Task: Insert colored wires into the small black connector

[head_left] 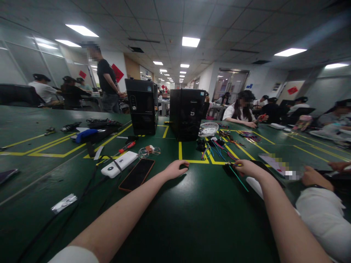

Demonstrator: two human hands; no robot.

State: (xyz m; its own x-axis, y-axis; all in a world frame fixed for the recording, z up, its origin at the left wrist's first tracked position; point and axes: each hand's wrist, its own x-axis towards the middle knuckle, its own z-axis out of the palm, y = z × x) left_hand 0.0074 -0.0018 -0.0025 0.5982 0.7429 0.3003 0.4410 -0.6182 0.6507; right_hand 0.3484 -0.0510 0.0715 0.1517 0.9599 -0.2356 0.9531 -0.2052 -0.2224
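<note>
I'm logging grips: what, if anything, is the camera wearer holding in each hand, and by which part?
The left hand holds nothing visible. The right hand is at a green wire's far end; whether it grips there cannot be told.

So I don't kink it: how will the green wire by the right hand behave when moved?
The green wire looks thin, so it's probably light. Its visible length runs nearly straight from the right hand, suggesting slight stiffness, though such thinness should bend easily.

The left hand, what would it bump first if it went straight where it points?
Probably the colourful wires, ahead and right of the left hand, though its height above the table is unclear.
</note>
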